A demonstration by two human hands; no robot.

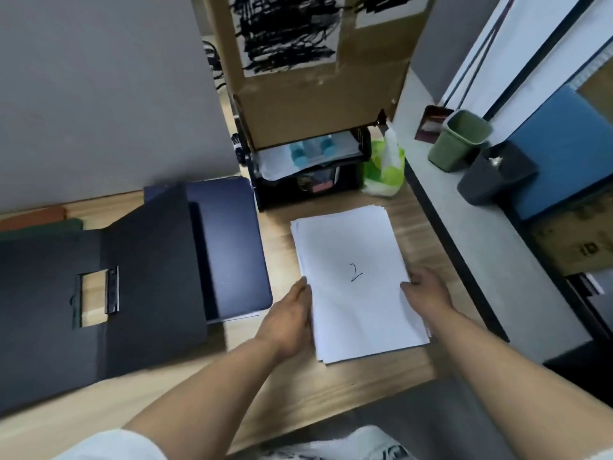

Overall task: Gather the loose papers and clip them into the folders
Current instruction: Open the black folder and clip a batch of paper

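Note:
A stack of white papers (351, 254) lies on the wooden desk (278, 386), its top sheet marked with a handwritten "2". My left hand (292, 317) grips the stack's left edge and my right hand (428, 293) grips its right edge. To the left lies an open dark folder (146, 260) with a metal clip (112, 290) beside a cut-out window. A closed navy folder (232, 247) lies partly under it, with white sheets poking out at its bottom edge.
A black desk organiser (308, 167) sits under a tall cardboard box (315, 94) at the back. A green plastic bag (384, 171) is beside it. On the grey ledge at right stand a green bin (457, 141) and a dark bin (494, 174). Orange and green folders (39, 224) lie far left.

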